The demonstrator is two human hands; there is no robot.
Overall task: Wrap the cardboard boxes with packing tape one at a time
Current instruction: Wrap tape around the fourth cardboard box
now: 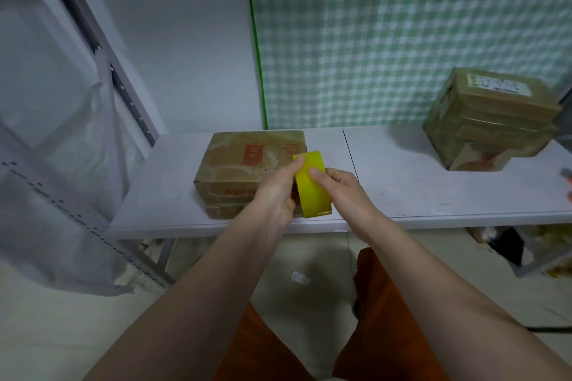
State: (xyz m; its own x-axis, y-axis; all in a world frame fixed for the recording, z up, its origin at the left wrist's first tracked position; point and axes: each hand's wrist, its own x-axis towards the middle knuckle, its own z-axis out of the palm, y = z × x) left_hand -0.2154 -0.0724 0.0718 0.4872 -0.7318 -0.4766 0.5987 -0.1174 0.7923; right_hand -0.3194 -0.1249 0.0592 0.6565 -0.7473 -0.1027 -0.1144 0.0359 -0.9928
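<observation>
A worn cardboard box (244, 161) with a red label lies on the white table (402, 192), left of centre. In front of its right end I hold a roll of yellow packing tape (311, 189) upright between both hands. My left hand (277, 192) grips the roll from the left, thumb on its upper rim. My right hand (343, 192) grips it from the right, thumb pressed on the outer face. A stack of taped cardboard boxes (489, 120) stands at the table's far right.
A grey metal shelf frame (102, 49) with a hanging plastic bag (89, 148) stands at the left. A green checked curtain (402, 34) hangs behind the table. Bags and clutter (526, 244) lie under the table at right. A paper scrap (299, 277) lies on the floor.
</observation>
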